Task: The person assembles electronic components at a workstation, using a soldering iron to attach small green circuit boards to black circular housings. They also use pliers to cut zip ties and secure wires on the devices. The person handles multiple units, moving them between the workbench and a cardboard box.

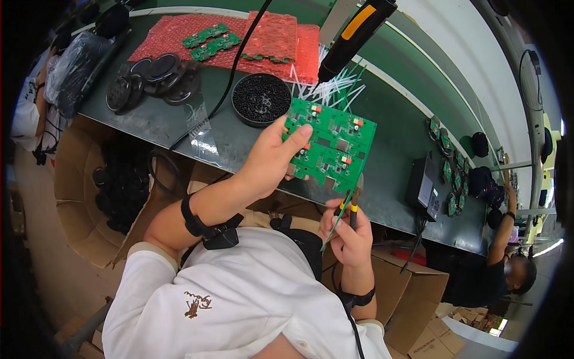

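Circuit-board panel (pixel 330 143), green with small red and white connectors, is tilted toward the camera just right of the frame's centre. Left hand (pixel 274 154) grips its left edge, thumb on the face. Right hand (pixel 353 238), below the panel, is closed around yellow-and-black-handled cutters (pixel 354 214), their head at the panel's lower edge; whether the blades touch it, I cannot tell. A thin green strip (pixel 328 237) slants down past the right thumb; whether it joins the panel is unclear.

Left of the panel, a round black dish (pixel 261 124) holds small black pieces (pixel 257 96). Behind the panel lie loose white strips (pixel 335 90), beneath a black-and-orange power screwdriver (pixel 356 39). Toward the upper left, smaller green boards (pixel 215 46) rest on red bubble wrap (pixel 164 39), near stacked black round housings (pixel 161 69).
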Available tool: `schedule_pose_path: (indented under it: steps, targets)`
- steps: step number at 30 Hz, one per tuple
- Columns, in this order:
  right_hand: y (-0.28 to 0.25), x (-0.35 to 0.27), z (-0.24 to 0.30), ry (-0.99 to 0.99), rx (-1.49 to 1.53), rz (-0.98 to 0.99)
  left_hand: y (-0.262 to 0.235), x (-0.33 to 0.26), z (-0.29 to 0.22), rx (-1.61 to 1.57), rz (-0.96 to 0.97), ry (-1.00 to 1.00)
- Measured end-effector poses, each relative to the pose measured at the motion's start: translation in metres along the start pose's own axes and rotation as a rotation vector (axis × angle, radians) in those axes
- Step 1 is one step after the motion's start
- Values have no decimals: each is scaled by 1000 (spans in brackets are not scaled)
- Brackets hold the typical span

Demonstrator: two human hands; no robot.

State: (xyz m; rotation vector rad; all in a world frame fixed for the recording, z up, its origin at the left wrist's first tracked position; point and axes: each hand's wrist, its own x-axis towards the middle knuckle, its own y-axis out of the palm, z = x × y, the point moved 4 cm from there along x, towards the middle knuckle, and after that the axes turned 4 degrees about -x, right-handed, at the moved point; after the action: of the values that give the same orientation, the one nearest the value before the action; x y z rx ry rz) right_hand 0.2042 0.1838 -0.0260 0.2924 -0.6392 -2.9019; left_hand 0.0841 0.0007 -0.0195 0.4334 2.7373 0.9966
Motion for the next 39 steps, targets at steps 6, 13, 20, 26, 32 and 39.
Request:
schedule_pose_path:
  steps: [6,13,20,26,32,39]
  targets:
    - [-7,11,13,-90,-346,-195,6,-10,-11,149,23,146]
    - [-2,9,14,-49,-273,-215,3,-13,-11,276,47,218]
    - [5,12,-1,32,316,192,-7,-16,11,-164,180,-140]
    - [-2,27,5,109,364,232,-4,-19,2,-194,109,-46]
    - [3,37,13,-58,-190,-74,-11,-25,-16,137,46,188]
    - [3,36,15,-109,-354,-109,-11,-34,-16,284,65,225]
